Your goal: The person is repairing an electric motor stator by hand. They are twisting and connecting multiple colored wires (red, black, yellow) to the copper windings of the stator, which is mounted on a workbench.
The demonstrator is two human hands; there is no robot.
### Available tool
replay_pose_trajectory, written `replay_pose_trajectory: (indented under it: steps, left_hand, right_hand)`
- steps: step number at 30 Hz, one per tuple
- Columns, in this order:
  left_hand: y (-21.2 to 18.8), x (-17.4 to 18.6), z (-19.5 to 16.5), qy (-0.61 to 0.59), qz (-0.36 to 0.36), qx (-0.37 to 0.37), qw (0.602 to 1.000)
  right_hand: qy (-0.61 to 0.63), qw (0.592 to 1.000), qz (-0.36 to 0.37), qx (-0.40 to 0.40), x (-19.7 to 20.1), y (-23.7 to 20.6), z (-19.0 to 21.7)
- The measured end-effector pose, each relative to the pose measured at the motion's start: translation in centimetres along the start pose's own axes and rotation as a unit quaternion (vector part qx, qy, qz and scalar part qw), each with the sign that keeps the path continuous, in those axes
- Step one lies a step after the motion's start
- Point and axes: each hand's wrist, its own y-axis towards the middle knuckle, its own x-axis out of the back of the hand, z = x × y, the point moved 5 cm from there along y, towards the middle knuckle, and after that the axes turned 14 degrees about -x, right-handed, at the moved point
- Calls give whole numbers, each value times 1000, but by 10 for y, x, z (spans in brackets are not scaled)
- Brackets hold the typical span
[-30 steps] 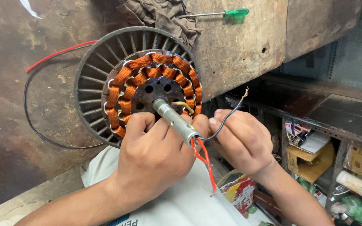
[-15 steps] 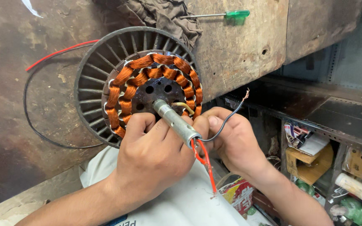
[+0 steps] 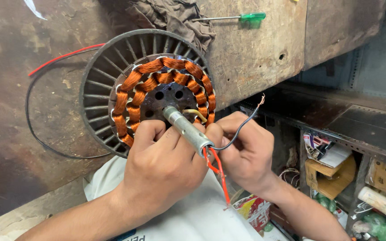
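**Copper windings, lead wires being worked at the shaft**

Copper-orange coils ring the stator (image 3: 157, 96), and the work sits just below them. Nearest the camera, the left hand (image 3: 164, 167) is curled closed around the lower rim of the stator, thumb and fingers pressed at the base of the steel shaft (image 3: 187, 130), which sticks out toward five o'clock from the hub. Red lead wires (image 3: 217, 172) leave the shaft's end and hang toward six o'clock over the white shirt.

At three o'clock from the shaft tip, the right hand (image 3: 246, 154) is closed in a pinch on a thin black lead wire (image 3: 240, 129), whose bared, frayed end (image 3: 261, 100) rises toward one o'clock. A yellowish sleeve (image 3: 195, 114) shows at the hub beside the shaft.

The step in hand looks like sorting or dressing the leads where they exit the hollow shaft. The next move probably calls for a steady hold on the stator and a gentle pull, so the fine strands do not break.

Further off, at twelve o'clock, a crumpled brown rag (image 3: 175, 18) lies on the worn bench, a green-handled screwdriver (image 3: 231, 18) just beside it. A red and black cable (image 3: 36, 102) loops at nine o'clock. Shelves of boxes (image 3: 331, 174) stand at four o'clock.
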Motion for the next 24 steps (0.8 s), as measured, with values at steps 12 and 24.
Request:
replay_pose_trajectory:
  steps: [12,24]
  left_hand:
    - [5,1,2,-9,-3,22,1000]
    - [5,1,2,-4,2,9,1000]
  right_hand:
    - [-309,882,-94,343,15,-7,28]
    - [222,928,106,-279,-9,-6,-30]
